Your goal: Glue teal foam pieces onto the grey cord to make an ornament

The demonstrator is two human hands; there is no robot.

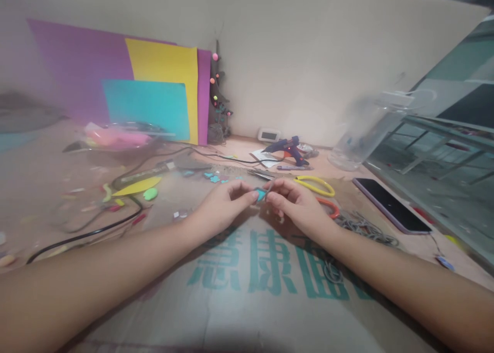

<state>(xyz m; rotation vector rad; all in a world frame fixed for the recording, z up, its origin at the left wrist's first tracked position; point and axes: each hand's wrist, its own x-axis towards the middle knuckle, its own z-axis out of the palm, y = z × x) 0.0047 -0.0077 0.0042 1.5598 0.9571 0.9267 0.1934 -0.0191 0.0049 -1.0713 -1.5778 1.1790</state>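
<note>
Over a cardboard sheet [239, 312] with green printed characters, my two hands meet at a small blue piece [261, 194]. My left hand [227, 201] pinches it between thumb and fingers. A thin grey strand lies along the edge of the blue piece, and my right hand [295, 206] has its fingers closed on that strand; it looks like the grey cord [365, 229] heaped beside my right wrist. Scissors with yellow and orange handles [314, 186] lie just behind my right hand. Small blue cut pieces [213, 178] are scattered behind my left hand.
A blue glue gun [287, 148] and a small white display device [269, 135] stand at the back. To the right are a phone [391, 204] and a clear plastic jug [355, 137]. Coloured sheets [162, 59] lean on the wall; a black cable [85, 234] crosses the left.
</note>
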